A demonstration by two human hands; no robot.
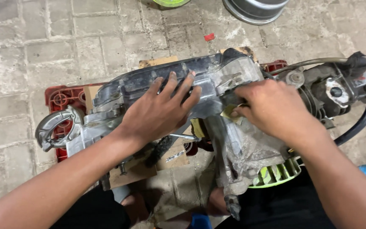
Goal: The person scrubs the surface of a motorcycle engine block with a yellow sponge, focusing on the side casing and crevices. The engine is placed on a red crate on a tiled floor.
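Here I see my left hand [159, 112] lying flat on the engine [217, 85], with the fingers [178, 87] spread wide over its dark upper cover; it holds nothing, it only presses on the metal. My right hand [272, 108] is on the middle of the engine, and its fingers are pinched narrow on a small yellowish piece [228, 111], perhaps paper, against the grey casing. The engine lies on its side across a red crate [60, 99] with cardboard [140, 171] under it, on a paved brick floor [43, 42]. A black hose [361, 123] curves around the right end of the engine. A green fan [276, 174] shows below my right wrist. At the left end a curved metal bracket [51, 127] sticks out. A metal bowl [255, 8] stands on the floor, well apart.
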